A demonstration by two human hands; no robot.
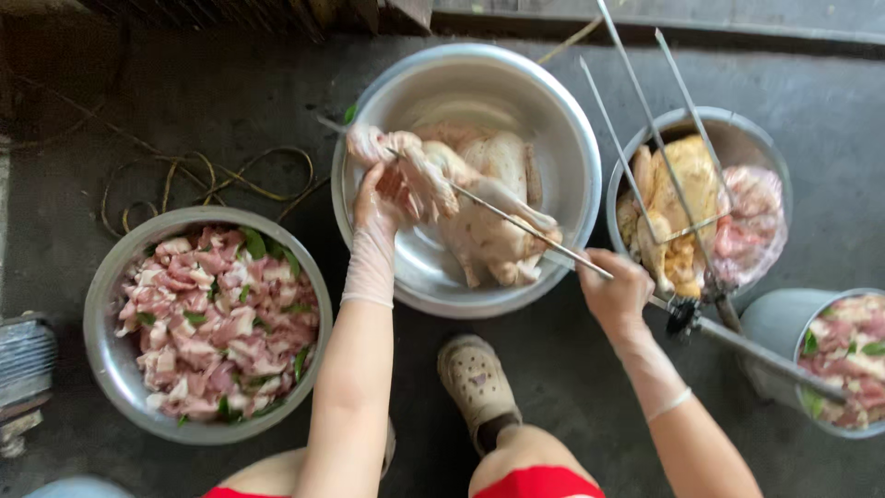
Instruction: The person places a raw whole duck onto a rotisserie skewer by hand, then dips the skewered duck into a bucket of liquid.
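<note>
Seen from above, a person crouched on a dark concrete floor (553,369), and everything here is placed relative to the large steel basin (553,111) at centre.

Far left of the basin sat a round metal bowl (103,314) heaped with glistening pink chunks of raw meat (217,318) flecked with green leaves. Behind it a tangle of thin cord (184,180) lay on the floor.

Over the basin's left side, the left hand (376,207), in a thin clear glove, was closed around the pale, slack, slippery raw chicken (489,207), pressing it onto a long thin metal skewer (516,221). The bird hung inside the basin, just above its shiny bottom. At the basin's right rim, the right hand (616,293), also gloved, was clenched around the skewer's lower end.

Right of the basin stood a smaller steel pot (765,138) holding a yellowish chicken and a clear bag of pink meat, with bare skewer prongs (664,101) jutting up. Further right, a grey bucket (779,323) held more chopped meat.

The risk, as I judged it: the skewer's point lay close to the left fingers, and wet skin on a thin glove could slip, letting the tip pierce the glove or the bird slide off sideways.
</note>
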